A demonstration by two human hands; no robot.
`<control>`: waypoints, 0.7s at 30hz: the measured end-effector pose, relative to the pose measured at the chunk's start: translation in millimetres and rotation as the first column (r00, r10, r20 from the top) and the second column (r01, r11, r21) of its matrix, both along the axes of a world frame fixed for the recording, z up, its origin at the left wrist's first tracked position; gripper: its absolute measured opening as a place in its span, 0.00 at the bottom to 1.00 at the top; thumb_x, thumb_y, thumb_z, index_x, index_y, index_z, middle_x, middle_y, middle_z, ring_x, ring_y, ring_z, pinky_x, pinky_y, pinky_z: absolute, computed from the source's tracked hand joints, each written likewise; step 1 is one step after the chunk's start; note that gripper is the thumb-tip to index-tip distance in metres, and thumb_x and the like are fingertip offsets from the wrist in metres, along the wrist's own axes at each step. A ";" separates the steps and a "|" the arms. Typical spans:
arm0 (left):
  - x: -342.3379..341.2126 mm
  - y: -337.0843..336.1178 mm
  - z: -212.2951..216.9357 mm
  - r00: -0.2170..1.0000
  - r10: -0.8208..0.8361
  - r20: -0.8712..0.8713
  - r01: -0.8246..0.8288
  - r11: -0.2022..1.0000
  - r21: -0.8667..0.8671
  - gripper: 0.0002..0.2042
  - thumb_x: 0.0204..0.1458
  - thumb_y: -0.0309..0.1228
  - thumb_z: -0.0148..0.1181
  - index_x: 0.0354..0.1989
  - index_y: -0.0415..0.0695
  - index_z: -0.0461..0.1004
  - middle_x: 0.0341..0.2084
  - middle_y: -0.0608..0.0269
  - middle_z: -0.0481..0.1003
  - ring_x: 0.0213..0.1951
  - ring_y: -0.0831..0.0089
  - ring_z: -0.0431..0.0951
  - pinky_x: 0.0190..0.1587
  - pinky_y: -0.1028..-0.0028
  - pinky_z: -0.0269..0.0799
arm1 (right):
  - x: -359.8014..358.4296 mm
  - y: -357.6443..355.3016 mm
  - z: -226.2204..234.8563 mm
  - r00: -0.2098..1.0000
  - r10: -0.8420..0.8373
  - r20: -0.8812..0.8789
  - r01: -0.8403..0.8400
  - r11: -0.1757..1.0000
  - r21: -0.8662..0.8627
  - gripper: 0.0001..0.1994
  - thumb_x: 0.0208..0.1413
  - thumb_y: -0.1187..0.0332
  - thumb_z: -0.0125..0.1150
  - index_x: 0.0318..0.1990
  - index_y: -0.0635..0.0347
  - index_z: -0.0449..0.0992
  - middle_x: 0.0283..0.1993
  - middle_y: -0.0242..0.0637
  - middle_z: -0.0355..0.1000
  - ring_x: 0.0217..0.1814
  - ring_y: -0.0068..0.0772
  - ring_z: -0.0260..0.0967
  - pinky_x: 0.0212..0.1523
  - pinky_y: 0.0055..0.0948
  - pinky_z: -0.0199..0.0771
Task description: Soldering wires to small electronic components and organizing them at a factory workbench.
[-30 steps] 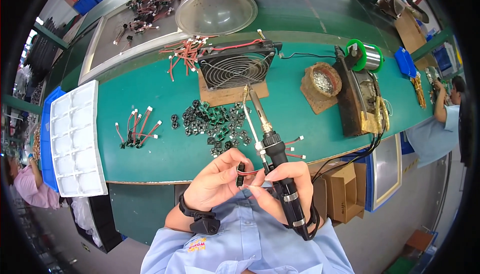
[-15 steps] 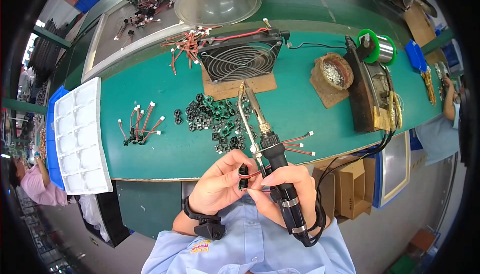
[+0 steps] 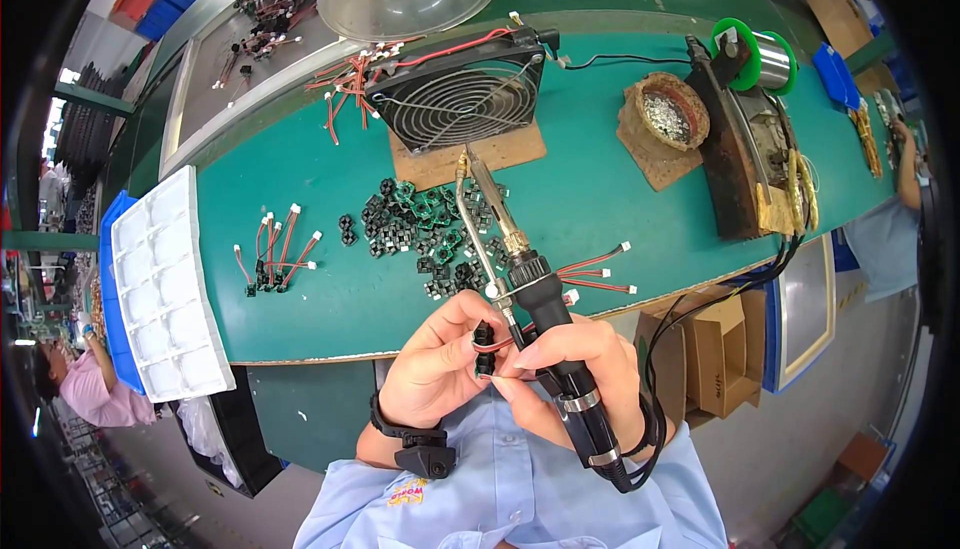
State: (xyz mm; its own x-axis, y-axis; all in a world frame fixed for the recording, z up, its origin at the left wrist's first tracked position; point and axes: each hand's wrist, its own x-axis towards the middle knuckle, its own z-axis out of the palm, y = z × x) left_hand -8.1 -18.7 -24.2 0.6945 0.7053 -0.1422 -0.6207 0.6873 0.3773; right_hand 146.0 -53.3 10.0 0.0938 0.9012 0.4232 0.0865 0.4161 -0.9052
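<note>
My left hand (image 3: pixel 425 374) is closed on a small stack of black components (image 3: pixel 485 351), pinched between thumb and fingers above the front of my shirt. In my right hand (image 3: pixel 600 354) lies a black-handled soldering iron (image 3: pixel 541 294) with a thin solder-feed tube beside it. Its metal tip points away from me, toward the fan. The thumb and fingertips of that same hand pinch at a red and black wire (image 3: pixel 494 347) that meets the black components. A white connector (image 3: pixel 571 297) shows just beyond the right fingers.
Many loose black and green components (image 3: pixel 415 219) lie ahead, before a fan (image 3: pixel 460 104) on a board. Wired parts (image 3: pixel 268 279) lie left, near a white tray (image 3: pixel 170 279). At right are a solder-scrap bowl (image 3: pixel 690 109), a solder spool (image 3: pixel 770 61) and black cables (image 3: pixel 735 294).
The whole view has shifted slightly, the bench things sitting a little further left and up. Both hands keep their grips, and the white connector now shows beside the iron.
</note>
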 end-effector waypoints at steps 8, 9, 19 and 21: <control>1.3 -0.4 2.1 1.000 0.015 -0.021 -0.015 1.000 0.003 0.11 0.55 0.30 0.53 0.43 0.39 0.65 0.38 0.59 0.71 0.40 0.70 0.72 0.41 0.74 0.67 | 1.3 0.8 -1.0 1.000 0.009 -0.012 -0.009 1.000 0.014 0.18 0.36 0.82 0.64 0.37 0.62 0.69 0.31 0.35 0.72 0.22 0.33 0.67 0.24 0.26 0.66; 1.0 -0.4 2.2 1.000 0.015 -0.027 -0.015 1.000 0.002 0.11 0.55 0.30 0.53 0.43 0.39 0.65 0.38 0.59 0.71 0.40 0.70 0.72 0.41 0.74 0.67 | 1.9 0.7 -1.0 1.000 0.013 -0.001 -0.013 1.000 0.013 0.18 0.36 0.82 0.64 0.37 0.62 0.69 0.31 0.34 0.72 0.22 0.33 0.67 0.24 0.26 0.66; 0.4 -0.5 5.3 0.998 0.020 -0.052 -0.019 1.000 0.004 0.10 0.54 0.29 0.54 0.43 0.40 0.65 0.37 0.59 0.71 0.40 0.71 0.72 0.40 0.75 0.68 | 8.2 2.8 6.8 0.993 0.084 0.084 -0.082 0.996 -0.028 0.20 0.39 0.82 0.65 0.40 0.61 0.64 0.26 0.36 0.73 0.28 0.29 0.74 0.29 0.25 0.72; -0.6 -0.2 3.9 0.999 0.024 -0.046 -0.023 1.000 0.014 0.10 0.54 0.29 0.54 0.43 0.40 0.65 0.37 0.59 0.71 0.40 0.71 0.72 0.41 0.74 0.68 | 8.2 2.0 7.3 0.993 0.092 0.071 -0.088 0.995 -0.051 0.19 0.40 0.82 0.65 0.40 0.61 0.64 0.26 0.36 0.73 0.28 0.28 0.74 0.29 0.24 0.72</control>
